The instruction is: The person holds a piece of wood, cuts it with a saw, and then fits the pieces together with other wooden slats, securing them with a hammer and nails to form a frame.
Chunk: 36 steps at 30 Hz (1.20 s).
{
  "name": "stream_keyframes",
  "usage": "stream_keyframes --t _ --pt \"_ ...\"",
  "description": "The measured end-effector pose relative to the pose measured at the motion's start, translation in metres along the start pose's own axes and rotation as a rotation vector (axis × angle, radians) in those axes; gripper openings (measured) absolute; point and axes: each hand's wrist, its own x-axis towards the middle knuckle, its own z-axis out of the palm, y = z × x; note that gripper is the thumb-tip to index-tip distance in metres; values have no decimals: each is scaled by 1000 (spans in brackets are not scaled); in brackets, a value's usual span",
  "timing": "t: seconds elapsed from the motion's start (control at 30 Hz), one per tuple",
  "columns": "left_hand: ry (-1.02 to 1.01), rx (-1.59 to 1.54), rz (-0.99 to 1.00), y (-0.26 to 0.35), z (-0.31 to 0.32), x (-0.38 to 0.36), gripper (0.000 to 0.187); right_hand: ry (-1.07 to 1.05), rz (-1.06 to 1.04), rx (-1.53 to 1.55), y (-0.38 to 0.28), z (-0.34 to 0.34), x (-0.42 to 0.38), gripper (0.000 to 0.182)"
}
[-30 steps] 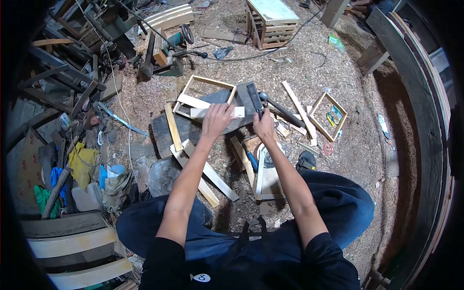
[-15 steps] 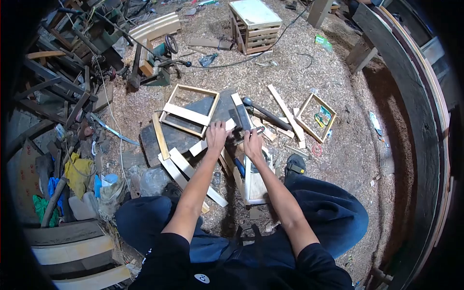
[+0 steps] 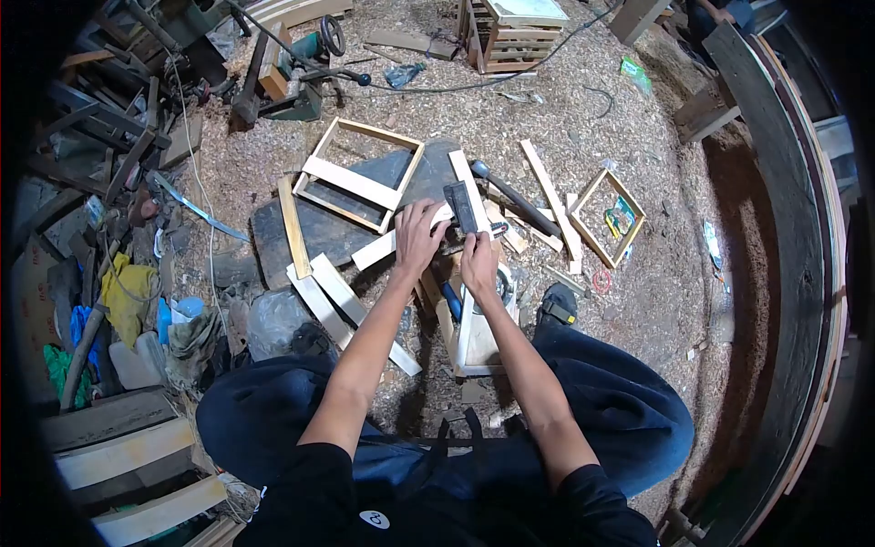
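My left hand (image 3: 419,239) is closed over a pale wooden strip (image 3: 374,252), whose end pokes out past the fingers. Close beside it, my right hand (image 3: 478,264) has its fingers pinched together at the near end of a dark rectangular bar (image 3: 468,208). That bar overlaps another light wooden strip (image 3: 462,168). A rectangular wooden frame (image 3: 330,211) with a slat across it lies left of my hands, on a dark slab (image 3: 269,232). To the right rests a hammer (image 3: 515,196) with a dark handle.
A small wooden frame (image 3: 576,219) lies right, with a colourful packet inside. Loose strips (image 3: 319,305) lie at left. A pale box (image 3: 480,351) stands between my legs. Machinery (image 3: 301,77) and a slatted crate (image 3: 519,41) stand farther back on the shavings-strewn floor.
The dark bar has turned, showing more of its broad face. My right hand has shifted slightly at its near end. The whole view has tilted a little, moving the background upward.
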Motion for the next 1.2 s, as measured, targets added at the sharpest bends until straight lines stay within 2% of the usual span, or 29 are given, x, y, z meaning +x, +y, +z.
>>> stream_keyframes --t 0.03,0.13,0.3,0.47,0.63,0.7,0.83,0.9,0.97,1.03,1.1,1.13,1.2 --pt "2 -2 -6 0 4 1 37 5 0 -9 0 1 0 34" --pt "68 -140 -66 2 12 5 10 1 7 14 -3 -1 -1 33" --pt "65 -89 -99 1 15 7 10 -13 6 41 -13 -7 -7 33" --pt "35 -36 -35 -3 17 10 13 41 -94 63 -11 -6 -9 33" --pt "40 -50 -35 -7 21 8 14 -19 -10 129 -17 -8 -6 33" --pt "38 -40 -37 -9 22 7 14 29 -78 100 -18 -3 -6 35" --pt "30 -28 -70 -7 21 8 16 -3 -2 39 -22 2 -11 39" --pt "24 -40 -46 -7 18 9 17 14 -91 -14 -9 10 -6 40" --pt "32 -55 -45 -5 18 10 17 -73 -35 -23 -1 12 -1 39" --pt "93 -36 -19 -6 20 9 14 -75 25 -18 -16 5 -6 39" --pt "69 -33 -37 -7 20 8 15 -2 5 65 -22 4 -8 40" --pt "50 -32 -47 -7 20 9 16 18 -78 -7 -11 10 -7 40" --pt "50 -62 -60 -5 19 10 16 -16 -79 -37 -5 8 -2 39"
